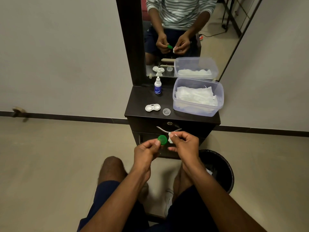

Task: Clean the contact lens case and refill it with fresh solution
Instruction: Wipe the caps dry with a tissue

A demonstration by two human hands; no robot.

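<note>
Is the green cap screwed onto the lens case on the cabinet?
No: the left hand holds the green cap, while the lens case lies open on the cabinet.

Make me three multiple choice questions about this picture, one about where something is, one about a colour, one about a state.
1. Where does the solution bottle stand?
A. on the dark dresser top, at the foot of the mirror
B. in the waste bin
C. inside the plastic box

2. What colour is the cap that the left hand pinches?
A. white
B. green
C. blue

3. In what state is the contact lens case?
A. both caps on
B. one cap on
C. both wells uncapped

Answers: 1 A, the bottle is upright on the top, left of the plastic box. 2 B, the round cap is bright green. 3 C, both white wells show open, and a clear cap lies beside the case.
</note>
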